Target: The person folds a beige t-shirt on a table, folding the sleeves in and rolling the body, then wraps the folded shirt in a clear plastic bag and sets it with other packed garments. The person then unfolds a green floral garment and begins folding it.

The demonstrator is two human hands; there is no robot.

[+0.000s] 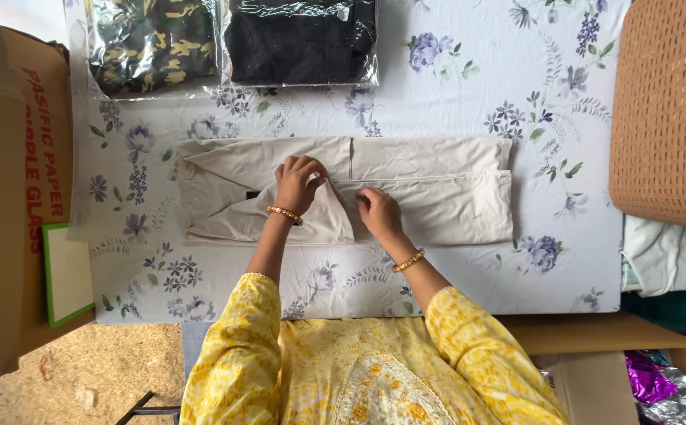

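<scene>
**Both hands on the beige garment, mid-table**

Closest to me, my yellow sleeves [374, 354] fill the bottom of the view, and a bangle [408, 261] sits on my right wrist, another bangle [284, 214] on my left. Just past them, my right hand [379, 211] lies on the beige garment [429, 189], fingers curled down onto the cloth at a fold line; whether it pinches the fabric or only presses on it, I cannot tell. My left hand [299, 182] is beside it, a little farther out, fingers bent and closed over a folded flap of the same garment, gripping the cloth at the peak of that triangular fold. The garment lies flat across the middle of the floral sheet [469, 102] that covers the table, folded into a long band running left to right.

Out to the left, a cardboard box [12, 173] stands at the table's edge. On the right, a woven basket [661, 102]. Farthest away, at the top edge, two clear plastic bags lie side by side: a camouflage garment bag [152, 43] and a black garment bag [299, 39].
</scene>
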